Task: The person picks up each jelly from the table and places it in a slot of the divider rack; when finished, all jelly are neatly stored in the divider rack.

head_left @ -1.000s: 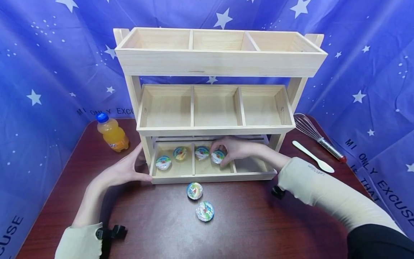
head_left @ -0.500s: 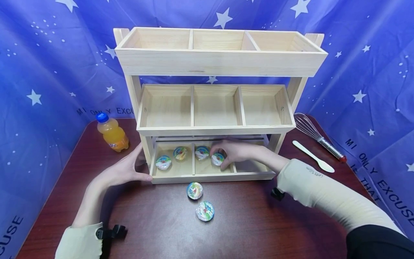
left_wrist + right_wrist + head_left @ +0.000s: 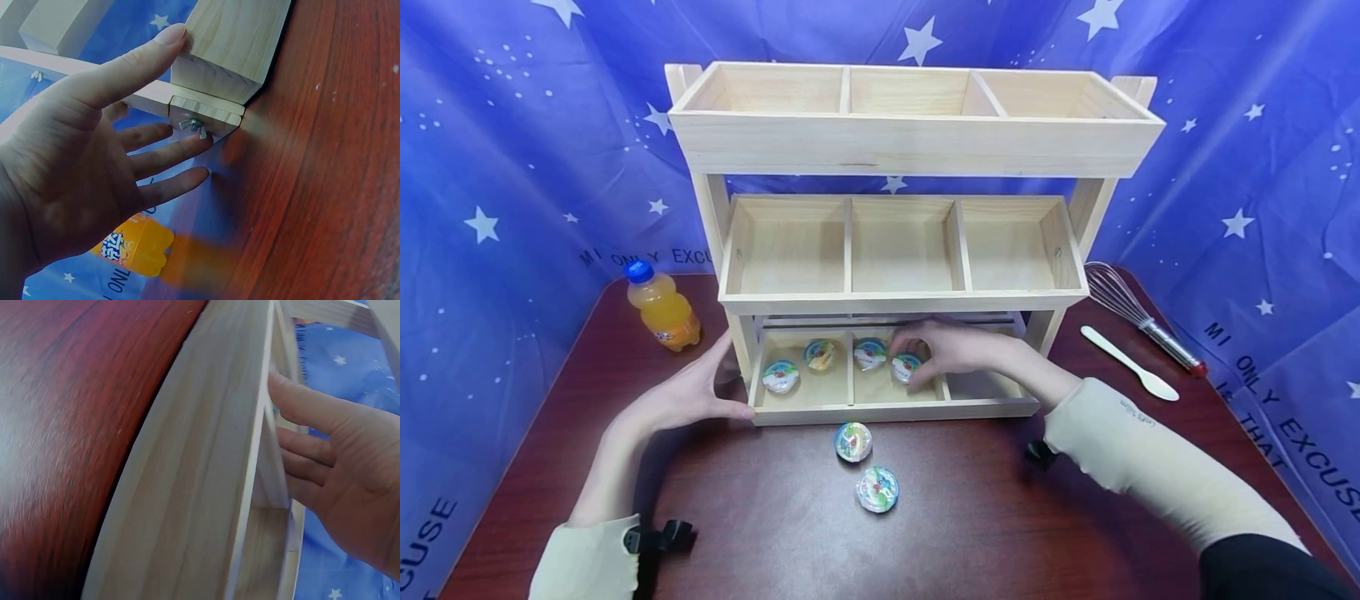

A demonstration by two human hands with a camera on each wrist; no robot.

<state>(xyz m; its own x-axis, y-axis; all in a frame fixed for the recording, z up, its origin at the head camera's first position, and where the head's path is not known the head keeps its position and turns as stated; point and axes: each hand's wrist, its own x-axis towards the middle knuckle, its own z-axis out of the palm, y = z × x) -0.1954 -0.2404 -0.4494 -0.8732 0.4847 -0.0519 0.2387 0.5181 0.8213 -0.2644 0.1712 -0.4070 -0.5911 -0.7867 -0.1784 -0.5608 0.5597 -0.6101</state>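
My right hand (image 3: 950, 346) reaches into the middle compartment of the wooden rack's bottom tier. Its curled thumb and fingers hold a small jelly cup (image 3: 906, 367) with a printed foil lid; in the right wrist view the tier's front board mostly hides that cup. Beside it lies another jelly cup (image 3: 870, 354). The left compartment holds a white-lidded jelly cup (image 3: 780, 377) and a yellowish one (image 3: 819, 356). At the bottom tier's left end, my left hand (image 3: 94, 144) has its fingers spread, thumb at the wood's front corner. Two jelly cups (image 3: 853, 442) (image 3: 877, 489) lie on the table before the rack.
The three-tier wooden rack (image 3: 917, 146) stands at the back of the dark red table (image 3: 970, 517). An orange drink bottle (image 3: 664, 308) is on its left. Right of it lie a whisk (image 3: 1142, 321) and a pale spoon (image 3: 1129, 362). A starry blue cloth hangs behind.
Both hands keep nearly the same places, the right one still at the jelly cup. The right forearm has shifted slightly, and the head view has moved a little.
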